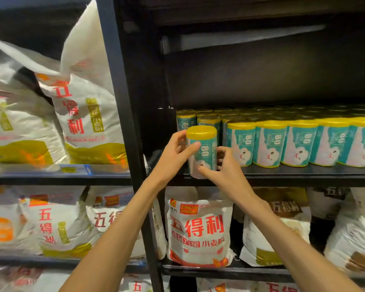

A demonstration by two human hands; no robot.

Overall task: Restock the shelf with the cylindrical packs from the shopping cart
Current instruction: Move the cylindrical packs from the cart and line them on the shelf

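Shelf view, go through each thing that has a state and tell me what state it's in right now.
Held pack: upright, gripped by both hands at the shelf's front left end.
Left hand: holds the pack's left side.
Right hand: holds its right side.
Front row of packs: standing upright on the shelf.
Flour bags: sealed, leaning on the shelf below.

Head camera, facing the shelving straight on

We have only one view: a wide-angle camera worn on the head, looking forward and slightly down along both forearms at a black shelf [303, 172] close in front of us. The left hand [175, 153] and right hand [226, 167] meet just below the frame's centre, the cylindrical packs [268, 144] run off to the right, and the flour bags [82, 114] bend at the left edge.
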